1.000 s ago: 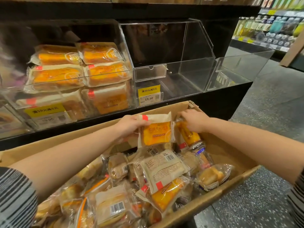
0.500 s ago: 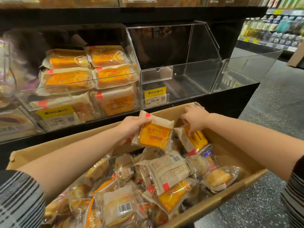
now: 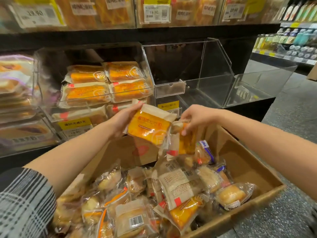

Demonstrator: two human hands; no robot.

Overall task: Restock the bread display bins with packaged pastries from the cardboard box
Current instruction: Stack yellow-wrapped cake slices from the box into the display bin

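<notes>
My left hand (image 3: 122, 122) grips an orange pastry packet (image 3: 149, 128) by its upper left edge, thumb on top and fingers curled behind, and holds it up above the far end of the cardboard box (image 3: 247, 162). My right hand (image 3: 195, 117) pinches a second orange packet (image 3: 186, 140) from above, fingertips curled round its top; this one hangs on edge just beside the first, and the two wrappers touch or nearly touch. Both packets are clear of the heap, between the box and the front of the display.

Below them the box is piled with loose packaged pastries (image 3: 175, 188): wrapped buns, paper-backed packets with barcodes, another orange one near the front rim.

Straight ahead, the clear acrylic bin (image 3: 96, 78) on the left holds stacked orange packets of the same kind, two side by side on top with more beneath. A yellow price tag (image 3: 74, 125) sits on its front. The acrylic bin (image 3: 214, 69) to its right holds no packets. An upper shelf (image 3: 154, 31) above carries more wrapped bread behind price labels. My striped sleeve (image 3: 25, 203) shows at the lower left.
</notes>
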